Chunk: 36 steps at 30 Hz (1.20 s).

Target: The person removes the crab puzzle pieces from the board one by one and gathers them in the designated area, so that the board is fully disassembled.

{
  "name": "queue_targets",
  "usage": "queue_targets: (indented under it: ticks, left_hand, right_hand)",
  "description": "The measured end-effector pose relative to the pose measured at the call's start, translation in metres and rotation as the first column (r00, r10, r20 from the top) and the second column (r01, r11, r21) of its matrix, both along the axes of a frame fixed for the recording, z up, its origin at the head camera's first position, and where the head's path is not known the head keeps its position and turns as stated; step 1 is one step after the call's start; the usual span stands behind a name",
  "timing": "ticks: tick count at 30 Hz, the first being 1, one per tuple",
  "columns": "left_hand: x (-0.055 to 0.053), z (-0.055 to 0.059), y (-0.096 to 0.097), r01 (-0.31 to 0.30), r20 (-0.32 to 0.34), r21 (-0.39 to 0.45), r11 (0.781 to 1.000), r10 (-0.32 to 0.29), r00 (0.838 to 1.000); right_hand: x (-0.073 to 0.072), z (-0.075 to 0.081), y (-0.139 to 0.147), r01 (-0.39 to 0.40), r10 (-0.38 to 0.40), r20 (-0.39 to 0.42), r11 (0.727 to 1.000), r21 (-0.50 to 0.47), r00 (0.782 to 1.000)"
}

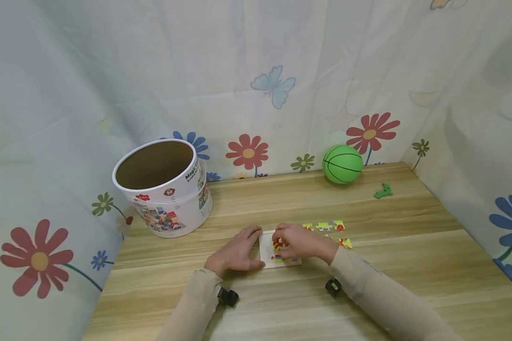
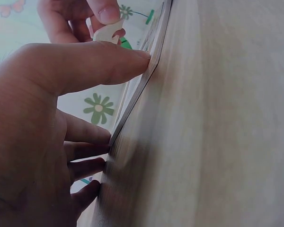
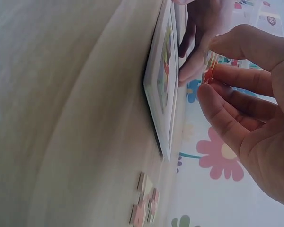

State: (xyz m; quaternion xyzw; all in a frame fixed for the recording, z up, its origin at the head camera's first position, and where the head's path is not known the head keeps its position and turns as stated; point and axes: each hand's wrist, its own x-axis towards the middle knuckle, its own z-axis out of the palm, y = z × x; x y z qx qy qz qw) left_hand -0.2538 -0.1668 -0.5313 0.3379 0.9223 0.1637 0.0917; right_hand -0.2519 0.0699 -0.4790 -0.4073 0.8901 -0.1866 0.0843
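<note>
A flat white puzzle tray (image 1: 266, 251) lies on the wooden table, with colourful pieces in its right part, partly covered by the right hand. My left hand (image 1: 237, 251) rests at its left side, thumb on the near corner and the other fingers fairly straight along the edge. Above the tray, my right hand (image 1: 302, 240) pinches a small jigsaw puzzle piece (image 3: 208, 68) between thumb and fingertips. In the left wrist view that puzzle piece (image 2: 108, 32) shows its pale side, apart from the tray. Several loose puzzle pieces (image 1: 324, 227) lie right of the tray.
A large white printed bucket (image 1: 175, 218) stands at the back left. Toward the back right are a green ball (image 1: 342, 164) and a small green toy (image 1: 383, 191). A flower-patterned curtain (image 1: 307, 118) hangs behind the table (image 1: 277, 303).
</note>
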Motion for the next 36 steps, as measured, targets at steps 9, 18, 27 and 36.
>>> queue_targets:
  ticks: [9, 18, 27, 36]
  left_hand:
    - [0.000, 0.000, 0.000, -0.007, 0.004, -0.002, 1.000, 0.007, 1.000]
    - [0.001, 0.000, 0.000, 0.009, -0.032, 0.024, 1.000, -0.008, 0.999]
    - [0.000, -0.003, -0.001, 0.006, -0.031, 0.022, 1.000, -0.006, 0.999]
    - [-0.001, -0.004, 0.000, 0.011, -0.031, 0.026, 1.000, -0.010, 0.999]
  right_hand:
    - [0.001, 0.006, 0.012, 0.037, -0.037, 0.021, 0.999, 0.015, 0.999]
    - [0.005, 0.010, 0.025, 0.063, -0.063, 0.005, 0.998, 0.004, 0.998]
    - [0.006, 0.008, 0.041, 0.082, -0.082, -0.015, 0.997, -0.012, 0.997]
    - [0.008, 0.004, 0.056, 0.082, -0.083, -0.035, 0.996, -0.029, 0.996]
